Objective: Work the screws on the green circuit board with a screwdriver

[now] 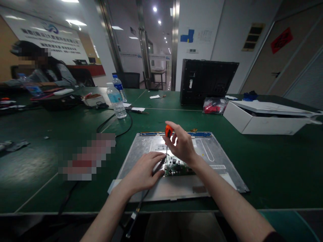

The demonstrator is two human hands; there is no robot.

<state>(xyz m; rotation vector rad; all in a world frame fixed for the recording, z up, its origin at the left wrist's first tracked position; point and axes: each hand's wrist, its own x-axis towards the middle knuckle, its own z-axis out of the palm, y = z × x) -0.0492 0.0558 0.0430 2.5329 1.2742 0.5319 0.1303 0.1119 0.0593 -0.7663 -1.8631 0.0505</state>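
Observation:
My right hand (pixel 183 143) grips a screwdriver (pixel 168 130) by its orange and black handle. The shaft points nearly straight down, its tip at the upper left corner of a green circuit board (pixel 176 166). My left hand (pixel 145 171) rests at the board's left edge, thumb and fingers curled around a dark cable (pixel 156 167). More black cable emerges below that hand and hangs past the table's front edge. Beneath the board lies a flat silver metal panel (pixel 219 163), with a narrow blue circuit strip (pixel 202 134) along its far edge.
Two water bottles (pixel 117 102) stand at the back left, near black cables. A black monitor (pixel 208 82), a bag with red contents (pixel 214 106) and a white box (pixel 264 117) are at the back right. Another person (pixel 42 67) sits at the far left of the green table (pixel 272 164).

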